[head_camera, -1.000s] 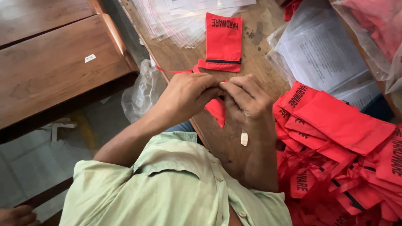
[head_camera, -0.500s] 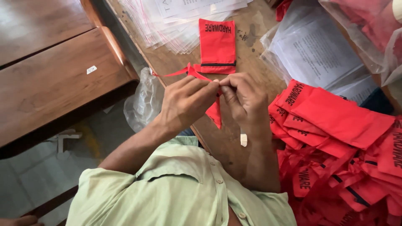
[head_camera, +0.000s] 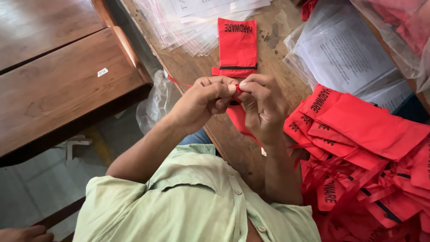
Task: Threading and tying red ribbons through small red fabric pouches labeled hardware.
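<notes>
From the head view, you had both hands up together over the wooden surface [head_camera: 268, 40]. Your left hand [head_camera: 204, 101] was curled, its fingertips pinched against those of your right hand [head_camera: 264, 105], and both were clamped on the top of a small red pouch [head_camera: 238, 118]. The pouch hung down between your hands, just above the edge of the surface, with most of it hidden behind your right palm. A thin red drawstring [head_camera: 177, 81] trailed out to the left from behind your left hand.

Just beyond your knuckles, a second red pouch [head_camera: 237, 42] with black lettering lay flat on the surface, a black band across its lower part. Past it sat a spread of clear plastic bags [head_camera: 179, 27]. To your right, a heap of red pouches [head_camera: 367, 157] was piled up, near your right wrist. Behind that heap lay printed sheets in clear plastic [head_camera: 345, 54].

To your left stood a dark wooden table [head_camera: 58, 80], well apart from the hands, and a crumpled clear bag [head_camera: 154, 103] hung below the surface's edge.
</notes>
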